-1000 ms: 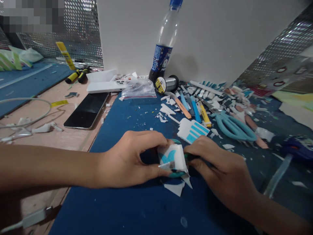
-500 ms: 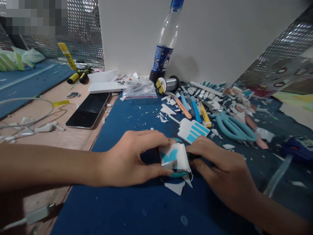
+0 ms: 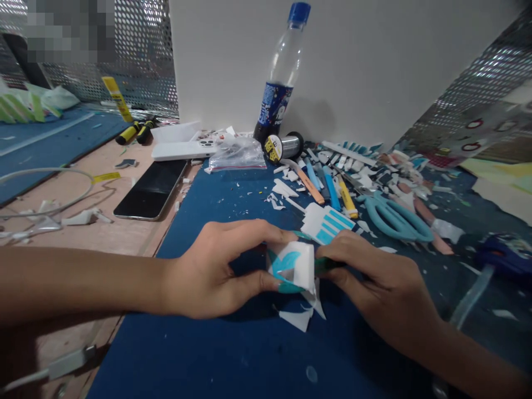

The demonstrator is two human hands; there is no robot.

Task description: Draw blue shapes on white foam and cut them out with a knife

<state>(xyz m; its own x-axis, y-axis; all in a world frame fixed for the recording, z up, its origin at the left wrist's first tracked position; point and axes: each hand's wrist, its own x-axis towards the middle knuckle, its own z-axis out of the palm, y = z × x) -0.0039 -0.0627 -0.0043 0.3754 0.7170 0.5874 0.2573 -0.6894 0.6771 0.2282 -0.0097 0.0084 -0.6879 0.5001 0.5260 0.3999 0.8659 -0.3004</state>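
Note:
My left hand [image 3: 222, 271] pinches a small white piece with teal patches [image 3: 305, 266] between thumb and fingers, just above the blue mat [image 3: 199, 360]. My right hand [image 3: 374, 277] is closed around the dark green handle of a craft knife [image 3: 326, 266], mostly hidden by the fingers. A pointed grey blade shows against the teal patch on the piece's left side; how deep it goes I cannot tell. Thin white offcuts [image 3: 297, 318] lie below the piece. Behind it rests a flat white piece with teal stripes [image 3: 328, 223].
Teal-handled scissors [image 3: 399, 221], several coloured cutters [image 3: 331, 188] and a heap of white scraps [image 3: 366, 172] lie at the right back. A cola bottle [image 3: 277, 105] stands behind a wire spool [image 3: 286, 147]. A phone [image 3: 152, 189] and a cable [image 3: 70, 363] are on the left.
The held piece has turned and shifted slightly left, with the blade now lying across the teal patch at a steeper slant. Both hands keep their grips.

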